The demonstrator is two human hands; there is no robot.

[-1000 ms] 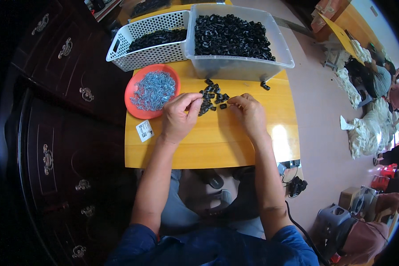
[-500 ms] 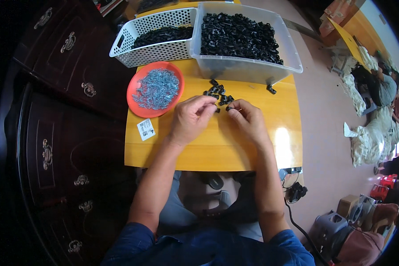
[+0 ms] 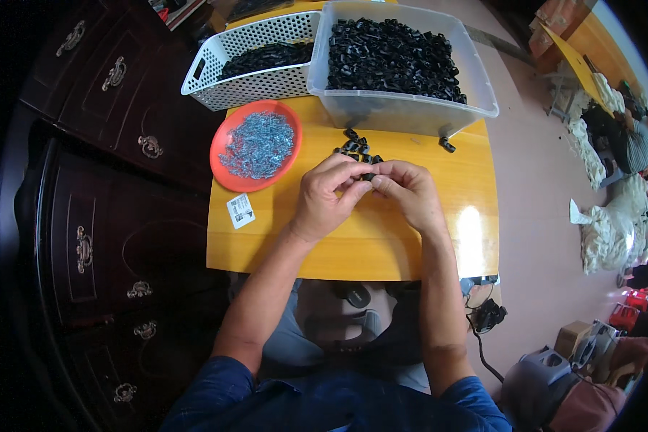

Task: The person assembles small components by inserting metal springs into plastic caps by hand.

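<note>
One black part (image 3: 368,176) — in closed grip of left hand (image 3: 327,201) and right hand (image 3: 412,190), presumably for steadiness — near black pile (image 3: 351,146).

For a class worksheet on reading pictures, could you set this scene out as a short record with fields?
Left hand: fingers at a small black part, exact grip unclear
Right hand: fingers pinching the same part
Just beyond hands: loose cluster of small black pieces
Left side: round red dish of thin silvery-blue pieces; square white label nearer the person
Far side: white perforated basket and translucent plastic bin, both holding black pieces
Surface: yellow wood-grained tabletop
</note>
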